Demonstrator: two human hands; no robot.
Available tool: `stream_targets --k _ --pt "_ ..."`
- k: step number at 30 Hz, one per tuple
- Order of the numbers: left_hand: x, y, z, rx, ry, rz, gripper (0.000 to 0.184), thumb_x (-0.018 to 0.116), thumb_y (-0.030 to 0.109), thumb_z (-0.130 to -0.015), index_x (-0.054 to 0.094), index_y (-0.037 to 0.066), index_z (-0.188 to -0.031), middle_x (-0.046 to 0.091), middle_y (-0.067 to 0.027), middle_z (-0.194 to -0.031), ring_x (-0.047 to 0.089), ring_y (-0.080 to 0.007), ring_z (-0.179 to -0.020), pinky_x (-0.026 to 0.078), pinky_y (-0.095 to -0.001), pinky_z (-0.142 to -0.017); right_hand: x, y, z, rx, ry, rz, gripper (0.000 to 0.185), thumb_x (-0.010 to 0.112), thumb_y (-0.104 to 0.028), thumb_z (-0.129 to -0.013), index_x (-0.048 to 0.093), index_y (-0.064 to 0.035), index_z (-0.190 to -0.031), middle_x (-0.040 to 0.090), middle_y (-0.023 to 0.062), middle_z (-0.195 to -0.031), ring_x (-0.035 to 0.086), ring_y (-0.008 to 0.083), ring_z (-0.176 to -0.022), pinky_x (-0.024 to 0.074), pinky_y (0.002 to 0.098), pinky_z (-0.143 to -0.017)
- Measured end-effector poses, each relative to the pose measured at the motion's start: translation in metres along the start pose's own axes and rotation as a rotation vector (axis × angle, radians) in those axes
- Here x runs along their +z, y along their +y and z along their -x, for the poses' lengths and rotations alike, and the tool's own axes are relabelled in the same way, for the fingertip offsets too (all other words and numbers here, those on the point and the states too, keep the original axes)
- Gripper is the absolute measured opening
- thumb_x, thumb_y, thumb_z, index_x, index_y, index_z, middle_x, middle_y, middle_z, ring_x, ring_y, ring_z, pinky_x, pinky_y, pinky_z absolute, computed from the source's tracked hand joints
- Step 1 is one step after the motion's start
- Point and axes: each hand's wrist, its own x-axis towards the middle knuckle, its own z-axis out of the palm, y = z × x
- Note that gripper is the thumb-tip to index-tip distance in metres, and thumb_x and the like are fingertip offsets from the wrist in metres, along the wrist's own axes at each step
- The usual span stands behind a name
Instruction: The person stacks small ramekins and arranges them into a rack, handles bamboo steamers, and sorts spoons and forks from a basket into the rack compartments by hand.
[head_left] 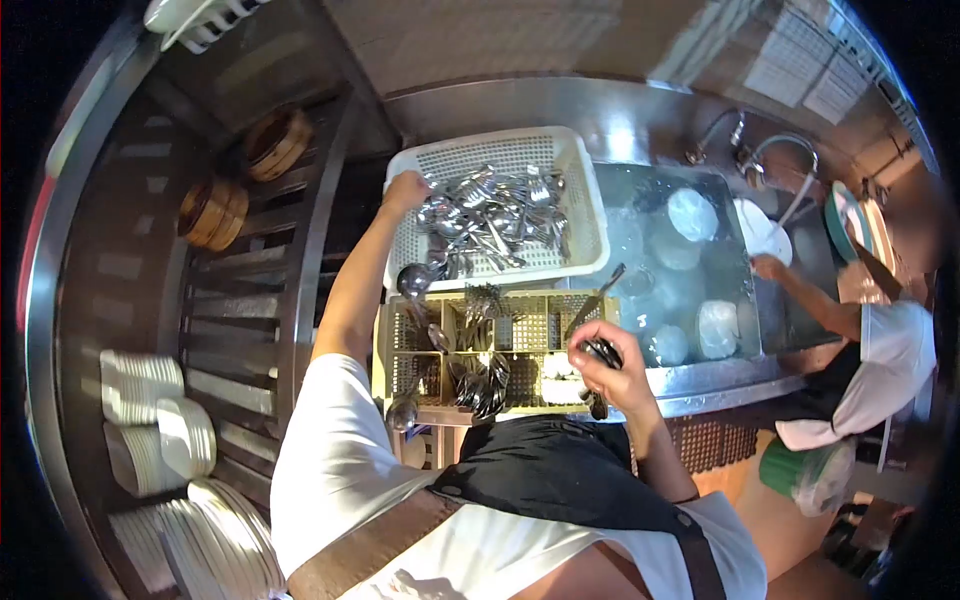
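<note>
A white perforated basket (pixel 600 225) holds a loose heap of forks and spoons (pixel 495 215). My left hand (pixel 406 190) is at the heap's left side, inside the basket's left wall; its fingertips are too small to make out. Nearer my body stands a yellow compartment rack (pixel 520 330) with cutlery upright in some sections and ladles (pixel 413 280) at its left side. Above the rack's right end, my right hand (pixel 603 362) is closed around several pieces of dark-looking cutlery (pixel 590 310), one long handle pointing up and away.
Right of the basket is a water-filled sink (pixel 640 270) with white bowls. A co-worker (pixel 890 350) at the far right touches a white plate (pixel 762 232) near a faucet. Stacked plates (pixel 215 540) and bamboo steamers (pixel 212 214) sit on the left.
</note>
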Motion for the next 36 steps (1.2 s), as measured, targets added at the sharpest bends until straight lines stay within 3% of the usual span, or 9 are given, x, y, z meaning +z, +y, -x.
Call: stream_targets --k 2,6,9,19,21,25,29,31,36 --pt "0.033 -0.039 -0.024 0.056 -0.006 -0.140 0.022 0.060 0.022 -0.081 0.067 0.001 -0.084 0.067 -0.0200 -0.083 0.067 -0.0327 -0.077 0.051 -0.0408 -0.070 -0.006 0.008 0.008 0.075 0.034 -0.089 0.014 0.066 -0.001 -0.082 0.057 -0.0033 -0.092 0.053 -0.0019 -0.074 0.040 0.0009 -0.051 0.0283 0.0184 -0.043" --pt "0.056 -0.032 -0.039 0.023 -0.059 -0.144 0.028 0.058 0.026 -0.082 0.068 0.001 -0.089 0.066 -0.0219 -0.091 0.064 -0.0372 -0.089 0.050 -0.0456 -0.079 -0.015 0.012 0.012 0.092 0.142 -0.178 0.014 0.066 -0.001 -0.082 0.055 -0.0024 -0.091 0.052 -0.0008 -0.073 0.040 0.0019 -0.050 0.0283 0.0187 -0.043" --pt "0.054 -0.008 -0.038 -0.133 -0.174 -0.331 0.037 0.063 0.035 -0.082 0.066 0.004 -0.102 0.063 -0.0197 -0.109 0.061 -0.0364 -0.102 0.049 -0.0462 -0.086 -0.021 0.006 0.006 0.112 0.160 -0.190 0.014 0.066 -0.002 -0.082 0.055 -0.0017 -0.091 0.051 -0.0002 -0.072 0.040 0.0025 -0.050 0.0282 0.0193 -0.042" --pt "0.062 0.001 -0.036 -0.120 -0.208 -0.373 0.045 0.066 0.038 -0.083 0.061 0.002 -0.109 0.060 -0.0180 -0.116 0.059 -0.0346 -0.107 0.050 -0.0438 -0.087 -0.017 0.008 0.003 0.137 0.159 -0.225 0.018 0.067 -0.002 -0.078 0.054 -0.0015 -0.090 0.049 0.0004 -0.069 0.038 0.0038 -0.048 0.0280 0.0197 -0.042" --pt "0.063 0.004 -0.044 -0.033 -0.420 -0.534 0.049 0.067 0.037 -0.082 0.057 0.003 -0.115 0.059 -0.0192 -0.116 0.059 -0.0350 -0.107 0.050 -0.0433 -0.088 -0.016 0.008 0.005 0.126 0.177 -0.243 0.019 0.067 -0.002 -0.078 0.053 -0.0017 -0.090 0.049 0.0009 -0.070 0.038 0.0040 -0.049 0.0285 0.0198 -0.042" --pt "0.071 -0.002 -0.044 -0.120 -0.221 -0.408 0.048 0.067 0.037 -0.080 0.060 0.003 -0.113 0.062 -0.0203 -0.113 0.059 -0.0342 -0.107 0.050 -0.0423 -0.089 -0.019 0.008 0.011 0.094 0.227 -0.255 0.020 0.067 -0.003 -0.077 0.053 -0.0021 -0.091 0.049 0.0020 -0.072 0.039 0.0051 -0.050 0.0303 0.0209 -0.043" --pt "0.063 -0.001 -0.049 -0.218 -0.301 -0.326 0.044 0.068 0.035 -0.079 0.063 0.001 -0.107 0.063 -0.0202 -0.109 0.061 -0.0350 -0.104 0.050 -0.0429 -0.088 -0.022 0.010 0.011 0.110 0.261 -0.257 0.024 0.067 -0.005 -0.074 0.050 -0.0011 -0.090 0.048 0.0051 -0.072 0.041 0.0081 -0.049 0.0334 0.0218 -0.042" --pt "0.061 -0.003 -0.053 -0.077 -0.395 -0.377 0.042 0.070 0.036 -0.078 0.065 0.002 -0.103 0.064 -0.0211 -0.107 0.062 -0.0363 -0.102 0.050 -0.0429 -0.087 -0.021 0.010 0.011 0.101 0.260 -0.252 0.024 0.067 -0.005 -0.074 0.050 -0.0011 -0.090 0.048 0.0052 -0.072 0.041 0.0082 -0.049 0.0333 0.0217 -0.041" --pt "0.058 -0.011 -0.044 -0.079 -0.337 -0.366 0.042 0.073 0.039 -0.076 0.067 0.006 -0.102 0.064 -0.0204 -0.107 0.061 -0.0362 -0.103 0.050 -0.0439 -0.086 -0.021 0.013 0.012 0.083 0.252 -0.255 0.023 0.066 -0.004 -0.074 0.050 -0.0013 -0.090 0.048 0.0052 -0.072 0.042 0.0083 -0.048 0.0331 0.0220 -0.041"
